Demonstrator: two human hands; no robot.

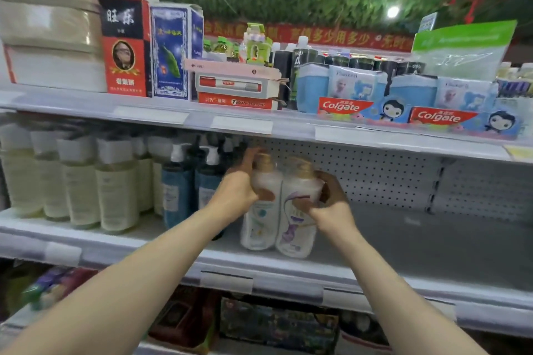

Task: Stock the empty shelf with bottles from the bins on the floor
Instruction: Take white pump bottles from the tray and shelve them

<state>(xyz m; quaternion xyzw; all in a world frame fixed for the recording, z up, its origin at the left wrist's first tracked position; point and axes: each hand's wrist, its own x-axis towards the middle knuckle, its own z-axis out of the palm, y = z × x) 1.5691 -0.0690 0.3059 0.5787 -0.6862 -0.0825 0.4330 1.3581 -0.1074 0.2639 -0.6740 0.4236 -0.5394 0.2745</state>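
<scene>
Two white bottles with gold caps stand side by side on the middle shelf (403,242). My left hand (239,184) grips the left white bottle (259,225) around its upper body. Gripping the shoulder of the right white bottle (294,230), which has a purple label, is my right hand (331,204). Both bottles are upright near the shelf's front edge. The bins on the floor are out of view.
Left of the white bottles stand blue pump bottles (178,190) and several pale yellow bottles (115,187). The shelf above (242,124) carries boxes and Colgate toothpaste (346,108). A pegboard back panel (375,173) lies behind the bare right part of the middle shelf.
</scene>
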